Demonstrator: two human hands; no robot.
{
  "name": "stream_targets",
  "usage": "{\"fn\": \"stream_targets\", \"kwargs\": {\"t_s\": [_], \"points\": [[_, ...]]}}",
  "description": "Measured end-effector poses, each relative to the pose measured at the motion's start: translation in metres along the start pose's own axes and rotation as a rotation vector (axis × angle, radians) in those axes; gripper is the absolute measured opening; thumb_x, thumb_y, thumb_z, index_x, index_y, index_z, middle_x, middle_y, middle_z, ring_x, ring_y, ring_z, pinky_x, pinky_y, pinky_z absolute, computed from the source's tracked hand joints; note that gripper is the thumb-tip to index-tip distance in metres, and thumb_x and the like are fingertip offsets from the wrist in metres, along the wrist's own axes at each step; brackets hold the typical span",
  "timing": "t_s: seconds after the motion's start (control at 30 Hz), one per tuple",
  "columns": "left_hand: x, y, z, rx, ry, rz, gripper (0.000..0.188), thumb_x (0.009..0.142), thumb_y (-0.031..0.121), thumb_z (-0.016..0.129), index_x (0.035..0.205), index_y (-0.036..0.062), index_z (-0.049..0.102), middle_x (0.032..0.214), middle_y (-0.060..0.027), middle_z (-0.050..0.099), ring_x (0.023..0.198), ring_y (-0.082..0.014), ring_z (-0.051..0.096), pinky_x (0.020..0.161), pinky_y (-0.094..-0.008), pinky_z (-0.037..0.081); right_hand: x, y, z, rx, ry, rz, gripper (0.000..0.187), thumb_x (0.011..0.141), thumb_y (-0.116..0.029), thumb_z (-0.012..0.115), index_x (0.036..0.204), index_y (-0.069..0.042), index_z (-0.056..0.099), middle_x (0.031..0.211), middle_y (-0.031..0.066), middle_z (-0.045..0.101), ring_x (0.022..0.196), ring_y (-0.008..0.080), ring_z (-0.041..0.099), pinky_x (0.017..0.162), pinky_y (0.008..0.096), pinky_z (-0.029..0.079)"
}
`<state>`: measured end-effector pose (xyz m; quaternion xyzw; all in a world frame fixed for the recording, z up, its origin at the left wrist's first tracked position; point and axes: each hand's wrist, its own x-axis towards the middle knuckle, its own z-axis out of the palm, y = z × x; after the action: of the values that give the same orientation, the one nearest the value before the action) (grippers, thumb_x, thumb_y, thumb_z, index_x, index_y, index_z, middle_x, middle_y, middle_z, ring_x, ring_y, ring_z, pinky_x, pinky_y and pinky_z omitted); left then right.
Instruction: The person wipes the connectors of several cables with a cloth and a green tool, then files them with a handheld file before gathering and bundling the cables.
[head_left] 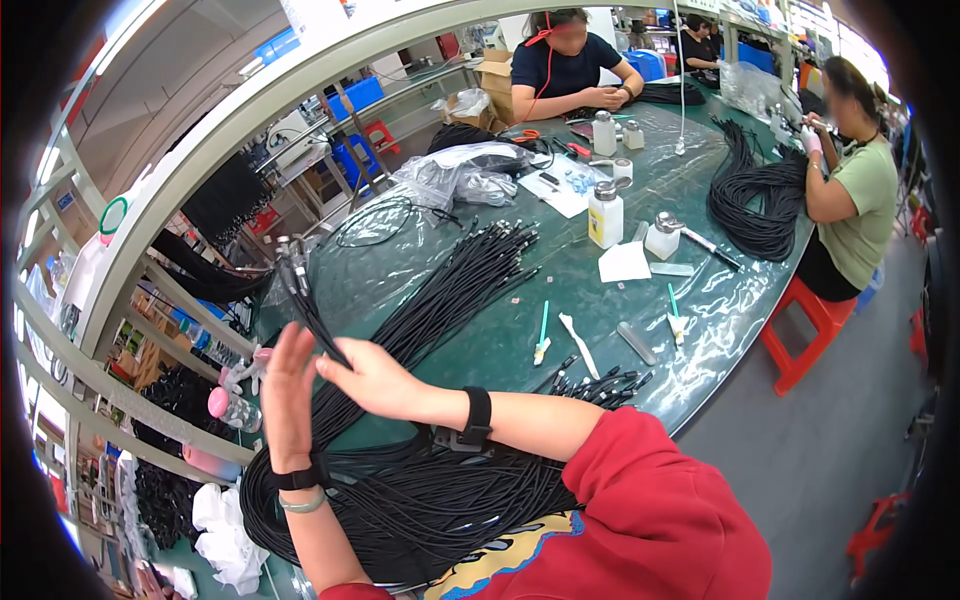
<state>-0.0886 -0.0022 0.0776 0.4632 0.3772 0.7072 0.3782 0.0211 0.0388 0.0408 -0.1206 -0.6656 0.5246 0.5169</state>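
Observation:
My right hand (372, 381) is closed around a small bundle of black cables (312, 312), whose metal-tipped ends stick up past the fingers at the table's left side. Close beside it, my left hand (289, 392) is held upright with its fingers stretched out, its palm toward the bundle. Whether the palm touches the cables I cannot tell. A long sheaf of black cables (440, 290) lies just beyond the hands, its connector ends fanned toward the middle of the table. Coiled black cables (420, 510) lie beneath my forearms, against my body.
A metal shelf frame (130, 270) rises along the left. White pump bottles (605, 215), a paper sheet (560, 185), teal sticks (544, 325) and clear plastic bags (450, 178) lie on the green table (480, 370). Two co-workers sit at it; a cable coil (755, 200) lies near one.

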Motion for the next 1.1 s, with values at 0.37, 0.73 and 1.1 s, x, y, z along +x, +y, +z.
{"fn": "stream_targets", "kwargs": {"t_s": [0.37, 0.73, 1.1], "points": [[0.003, -0.004, 0.025, -0.254, -0.446, -0.179, 0.024, 0.086, 0.018, 0.048, 0.099, -0.0019, 0.047, 0.065, -0.0018, 0.051, 0.070, -0.0129, 0.055, 0.077, -0.0325, 0.046, -0.022, -0.029, -0.023, 0.384, -0.293, 0.523, 0.023, 0.088, -0.025, 0.044, 0.076, -0.006, 0.040, 0.057, -0.0025, 0.040, 0.053, 0.0076, 0.042, 0.050, 0.0260, 0.038], [0.014, -0.050, 0.044, -0.453, -0.670, -0.584, 0.023, 0.086, 0.022, 0.049, 0.086, -0.0007, 0.052, 0.052, 0.0019, 0.045, 0.047, -0.0083, 0.047, 0.053, -0.0251, 0.047, -0.008, -0.068, -0.123, -0.173, 0.145, 0.336, 0.041, 0.085, -0.034, 0.048, 0.110, -0.001, 0.050, 0.099, 0.0107, 0.057, 0.089, 0.0183, 0.055, 0.076, 0.0289, 0.045], [0.002, -0.042, 0.106, -0.380, -0.811, -0.717, 0.025, 0.086, 0.021, 0.048, 0.090, -0.0032, 0.051, 0.053, 0.0011, 0.045, 0.040, -0.0061, 0.040, 0.041, -0.0210, 0.039, 0.021, -0.103, -0.143, -0.487, -0.171, 0.295, 0.030, 0.088, -0.023, 0.045, 0.098, 0.002, 0.058, 0.088, 0.0099, 0.061, 0.082, 0.0154, 0.058, 0.071, 0.0258, 0.046]]}}
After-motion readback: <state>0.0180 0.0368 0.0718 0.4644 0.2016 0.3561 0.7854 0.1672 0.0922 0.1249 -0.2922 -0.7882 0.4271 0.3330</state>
